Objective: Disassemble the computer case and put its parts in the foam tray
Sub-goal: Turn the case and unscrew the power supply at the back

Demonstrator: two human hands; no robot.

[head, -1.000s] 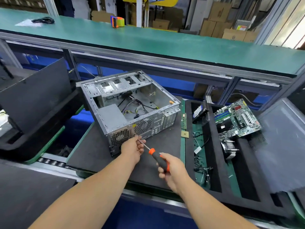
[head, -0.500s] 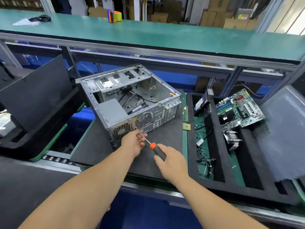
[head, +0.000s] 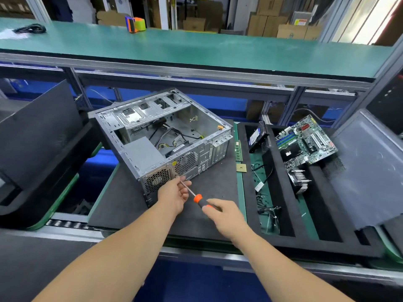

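The right hand [head: 226,216] grips the screwdriver [head: 197,198] handle, and the left hand [head: 174,195] pinches its metal shaft, steadying the tip at the back of the computer case [head: 161,138] on the mat. I think a power supply screw is coming out; next the tip must sit straight in it, and the foam tray [head: 281,192] waits on the right

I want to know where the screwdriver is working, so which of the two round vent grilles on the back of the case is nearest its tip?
The lower-left grille, at the case's near corner; the other sits farther right.

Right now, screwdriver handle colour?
Orange and black, on the screwdriver held by the right hand; head view.
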